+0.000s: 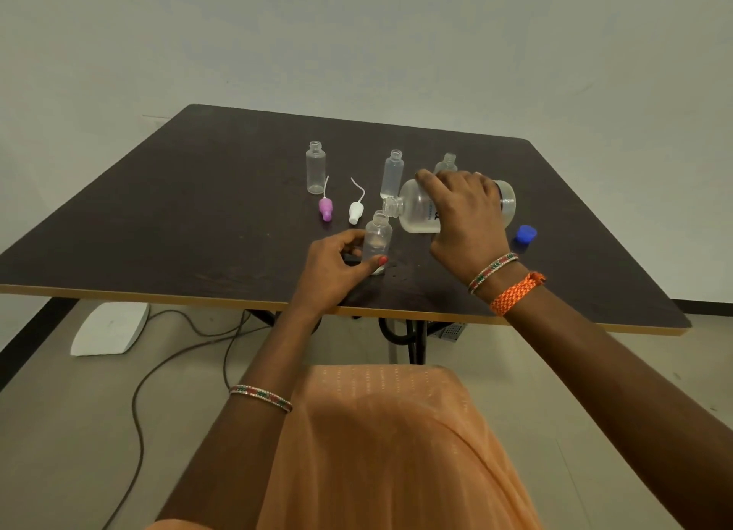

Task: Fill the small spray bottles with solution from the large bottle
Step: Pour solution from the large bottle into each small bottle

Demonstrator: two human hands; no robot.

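My right hand (468,216) grips the large clear bottle (416,212), tipped on its side with its open neck pointing left, just above the mouth of a small clear bottle (377,238). My left hand (337,261) holds that small bottle upright on the dark table (178,220), thumb at its base. Three more small open bottles stand behind: one at the left (315,167), one in the middle (392,172), and one (447,163) partly hidden by my right hand. A purple spray cap (325,208) and a white spray cap (355,211) lie on the table.
A blue cap (526,236) lies to the right of my right hand. A few wet spots show on the table beside the held small bottle. Below the table, cables and a white device (109,329) lie on the floor.
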